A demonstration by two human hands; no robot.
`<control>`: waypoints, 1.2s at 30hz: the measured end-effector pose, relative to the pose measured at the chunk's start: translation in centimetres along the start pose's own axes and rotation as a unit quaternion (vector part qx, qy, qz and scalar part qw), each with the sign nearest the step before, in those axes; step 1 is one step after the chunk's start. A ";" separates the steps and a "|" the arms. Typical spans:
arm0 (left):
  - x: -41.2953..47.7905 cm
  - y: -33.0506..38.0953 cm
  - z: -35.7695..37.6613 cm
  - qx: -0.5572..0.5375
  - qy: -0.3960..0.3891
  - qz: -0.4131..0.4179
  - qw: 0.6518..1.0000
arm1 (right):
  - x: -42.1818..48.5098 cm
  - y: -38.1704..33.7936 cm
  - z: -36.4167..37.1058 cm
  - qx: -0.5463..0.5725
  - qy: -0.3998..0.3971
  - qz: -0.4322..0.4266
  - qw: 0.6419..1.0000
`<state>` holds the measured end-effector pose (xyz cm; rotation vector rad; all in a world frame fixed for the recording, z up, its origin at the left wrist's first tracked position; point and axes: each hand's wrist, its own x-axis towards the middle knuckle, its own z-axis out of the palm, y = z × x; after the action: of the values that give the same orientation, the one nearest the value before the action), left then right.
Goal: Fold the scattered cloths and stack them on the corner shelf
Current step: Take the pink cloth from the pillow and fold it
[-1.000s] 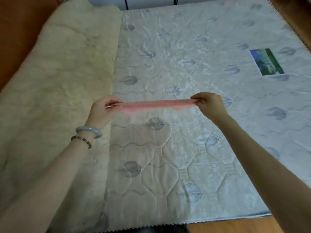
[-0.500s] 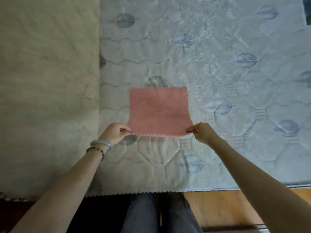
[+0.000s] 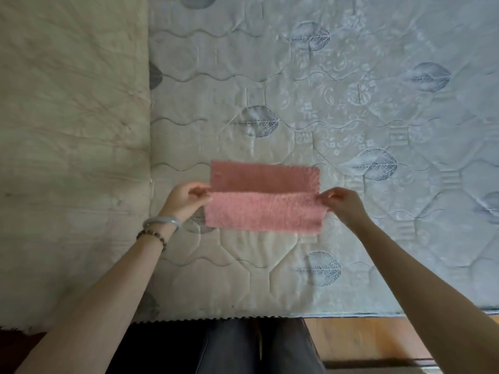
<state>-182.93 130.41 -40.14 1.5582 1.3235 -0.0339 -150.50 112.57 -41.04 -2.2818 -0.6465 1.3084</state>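
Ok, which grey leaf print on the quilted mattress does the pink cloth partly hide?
The grey leaf print beside the left hand, under the lower left corner of the pink terry cloth; the others lie clear of it.

The left forearm and right forearm were both bare. Just behind the left hand, the wrist carried a smooth, pale grey-blue bangle and, right beside it toward the elbow, a thin bracelet of small dark brown beads. At the near edge, between the arms, were dark grey trousers, two legs side by side.
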 end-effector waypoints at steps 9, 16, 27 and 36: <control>7.8 -0.3 1.3 -0.025 0.123 0.008 0.992 | 6.1 -0.8 1.9 0.020 0.147 -0.008 0.989; 9.1 0.3 2.0 0.072 0.162 0.046 0.983 | 7.0 -0.2 2.1 -0.038 0.203 -0.027 0.978; 7.0 -2.7 10.5 0.487 0.039 0.284 0.825 | 6.3 2.2 9.7 -0.479 0.052 -0.302 0.823; 5.0 0.5 12.1 0.484 0.068 0.271 0.829 | 4.3 0.7 7.6 -0.312 0.128 -0.231 0.913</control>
<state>-173.88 125.63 -48.29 2.8116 0.9253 -0.2785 -155.11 115.57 -47.89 -2.4674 -1.5654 0.6083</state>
